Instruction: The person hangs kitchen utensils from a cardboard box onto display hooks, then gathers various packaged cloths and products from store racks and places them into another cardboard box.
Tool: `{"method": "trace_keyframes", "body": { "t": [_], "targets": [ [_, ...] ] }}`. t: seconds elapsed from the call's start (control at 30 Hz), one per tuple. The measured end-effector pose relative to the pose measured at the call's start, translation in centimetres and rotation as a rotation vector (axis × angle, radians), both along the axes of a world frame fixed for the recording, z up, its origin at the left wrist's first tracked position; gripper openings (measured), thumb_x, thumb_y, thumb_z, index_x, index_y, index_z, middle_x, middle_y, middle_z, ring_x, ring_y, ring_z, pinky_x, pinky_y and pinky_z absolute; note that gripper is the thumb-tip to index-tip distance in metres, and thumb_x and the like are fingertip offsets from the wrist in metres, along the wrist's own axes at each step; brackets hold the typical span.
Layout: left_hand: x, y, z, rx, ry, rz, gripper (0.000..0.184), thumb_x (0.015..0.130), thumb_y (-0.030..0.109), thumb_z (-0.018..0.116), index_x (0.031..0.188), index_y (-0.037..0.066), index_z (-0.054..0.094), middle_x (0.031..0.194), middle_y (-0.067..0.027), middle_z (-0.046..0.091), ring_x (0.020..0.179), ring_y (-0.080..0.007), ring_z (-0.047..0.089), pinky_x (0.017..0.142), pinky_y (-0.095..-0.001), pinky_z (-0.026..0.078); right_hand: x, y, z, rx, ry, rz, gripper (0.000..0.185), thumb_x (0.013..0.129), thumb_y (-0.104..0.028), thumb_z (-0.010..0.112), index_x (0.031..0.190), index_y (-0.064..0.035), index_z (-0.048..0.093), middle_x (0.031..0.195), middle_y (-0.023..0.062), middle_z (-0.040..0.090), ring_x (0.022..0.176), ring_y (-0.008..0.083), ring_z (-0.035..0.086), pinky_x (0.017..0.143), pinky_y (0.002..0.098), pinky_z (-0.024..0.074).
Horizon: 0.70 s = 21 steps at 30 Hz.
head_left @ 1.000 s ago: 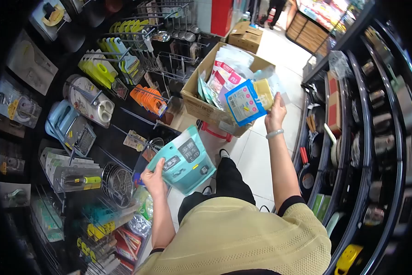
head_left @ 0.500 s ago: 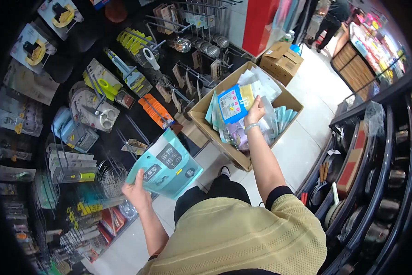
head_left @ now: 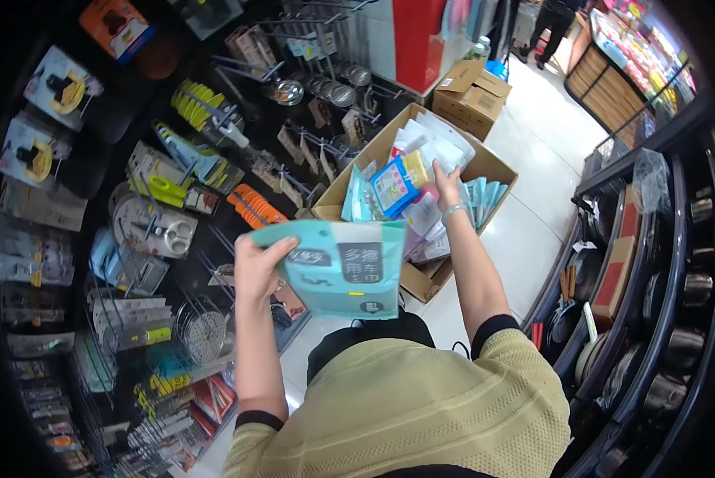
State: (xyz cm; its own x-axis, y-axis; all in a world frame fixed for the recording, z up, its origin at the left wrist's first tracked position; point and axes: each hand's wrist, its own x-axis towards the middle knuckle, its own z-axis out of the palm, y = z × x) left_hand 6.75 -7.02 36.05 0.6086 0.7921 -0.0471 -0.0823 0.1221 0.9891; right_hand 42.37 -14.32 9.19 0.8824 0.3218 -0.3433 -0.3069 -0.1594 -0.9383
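Observation:
My left hand [head_left: 258, 267] grips a teal pack of car-wiping cloth [head_left: 337, 299] by its upper left corner, thumb on the front face. The pack has dark label patches with white characters and hangs in front of my body. My right hand [head_left: 447, 185] reaches into an open cardboard box [head_left: 489, 167], thumb and fingers apart among the packs. It is beside a blue and yellow pack [head_left: 395, 189], near clear and white plastic packs [head_left: 445, 146]. More teal packs [head_left: 483, 197] stand at the box's right side.
Hooks on the left wall carry scissors [head_left: 178, 233], orange items [head_left: 254, 207] and strainers [head_left: 204, 331]. A closed carton [head_left: 473, 99] stands behind the box. Pans fill the rack [head_left: 676, 255] on the right. A person in dark trousers [head_left: 550, 36] stands in the distance.
My left hand has raised the teal pack and brought it rightward, nearer the box. My right hand has let go of the blue and yellow pack, which rests in the box.

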Motion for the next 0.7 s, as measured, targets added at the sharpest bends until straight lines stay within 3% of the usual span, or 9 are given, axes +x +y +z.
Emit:
{"method": "trace_keyframes", "body": {
  "t": [0.07,0.17,0.23,0.27,0.37,0.47,0.57,0.67,0.7],
  "targets": [
    [4.0,1.4,-0.5,-0.038,0.038,-0.21,0.018,0.073,-0.001,0.067,0.089,-0.009,0.064,0.081,-0.0087,0.065,0.069,-0.0136,0.061,0.064,-0.0259,0.049,-1.6,-2.6,4.3,0.134,-0.174,0.073,0.079,0.087,-0.053,0.05,0.142,-0.0072,0.018,0.137,0.0196,0.033,0.123,0.0287,0.039,0.102,0.0373,0.0307],
    [10.4,3.1,-3.0,-0.1,0.09,-0.471,0.023,0.076,0.002,0.066,0.096,-0.008,0.062,0.087,-0.0088,0.065,0.074,-0.0133,0.061,0.067,-0.0263,0.05,-3.3,-7.5,7.4,0.625,0.169,0.66,0.073,0.09,-0.058,0.034,0.141,-0.0073,0.02,0.137,0.0146,0.036,0.123,0.0253,0.04,0.103,0.0378,0.0314],
    [14.8,3.4,-4.1,-0.066,0.163,-0.585,0.024,0.077,0.005,0.067,0.097,-0.007,0.062,0.09,-0.0092,0.065,0.077,-0.014,0.062,0.069,-0.0269,0.051,-5.9,-9.1,7.6,0.582,0.244,0.581,0.072,0.091,-0.06,0.022,0.141,-0.0078,0.022,0.136,0.0102,0.038,0.123,0.0227,0.04,0.103,0.0372,0.0315],
    [17.1,4.3,-6.7,-0.179,0.174,-0.639,0.025,0.076,0.005,0.068,0.097,-0.006,0.062,0.089,-0.0096,0.065,0.076,-0.0142,0.063,0.068,-0.027,0.051,-6.8,-9.6,5.5,0.582,0.451,0.508,0.07,0.091,-0.058,0.022,0.14,-0.0078,0.023,0.136,0.0086,0.038,0.123,0.0219,0.04,0.103,0.037,0.0324],
    [22.7,5.4,-12.8,-0.225,0.301,-0.666,0.026,0.074,0.005,0.07,0.097,-0.005,0.063,0.088,-0.0099,0.066,0.074,-0.015,0.063,0.068,-0.028,0.051,-10.0,-9.5,2.8,0.756,0.441,0.093,0.056,0.096,-0.044,0.032,0.134,-0.0034,0.031,0.129,0.0107,0.047,0.116,0.0206,0.047,0.098,0.0348,0.039],
    [26.0,6.1,-20.6,-0.083,0.448,-0.589,0.029,0.074,0.01,0.072,0.098,-0.003,0.064,0.089,-0.0073,0.067,0.076,-0.0148,0.063,0.069,-0.029,0.051,-11.8,-9.9,-1.3,0.156,-0.088,-0.417,0.051,0.094,-0.042,0.041,0.128,-0.0041,0.041,0.123,0.0104,0.051,0.11,0.0221,0.05,0.089,0.0345,0.042],
    [28.7,7.0,-27.6,0.136,0.483,-0.473,0.031,0.069,0.013,0.075,0.098,0.004,0.068,0.083,-0.0065,0.068,0.071,-0.0132,0.063,0.066,-0.0281,0.05,-14.0,-11.5,4.2,-0.121,-0.543,0.062,0.038,0.09,-0.029,0.048,0.116,-0.001,0.052,0.11,0.016,0.055,0.104,0.0283,0.054,0.088,0.0353,0.0427],
    [28.6,6.1,-24.8,0.261,0.426,-0.602,0.029,0.07,0.018,0.074,0.096,0.006,0.069,0.078,-0.0056,0.068,0.066,-0.0113,0.062,0.064,-0.0269,0.049,-13.6,-10.0,2.4,-0.036,-0.534,0.971,0.032,0.088,-0.021,0.051,0.109,0.0018,0.057,0.104,0.0193,0.058,0.098,0.0344,0.055,0.084,0.0376,0.045],
    [28.4,6.0,-24.9,0.251,0.448,-0.618,0.032,0.07,0.019,0.074,0.099,0.007,0.068,0.083,-0.0061,0.068,0.071,-0.0129,0.063,0.068,-0.0287,0.049,-13.8,-9.4,1.7,-0.034,-0.532,1.024,0.032,0.089,-0.021,0.049,0.11,0.0017,0.056,0.105,0.0196,0.057,0.099,0.0347,0.054,0.085,0.0379,0.0444]
  ]
}}
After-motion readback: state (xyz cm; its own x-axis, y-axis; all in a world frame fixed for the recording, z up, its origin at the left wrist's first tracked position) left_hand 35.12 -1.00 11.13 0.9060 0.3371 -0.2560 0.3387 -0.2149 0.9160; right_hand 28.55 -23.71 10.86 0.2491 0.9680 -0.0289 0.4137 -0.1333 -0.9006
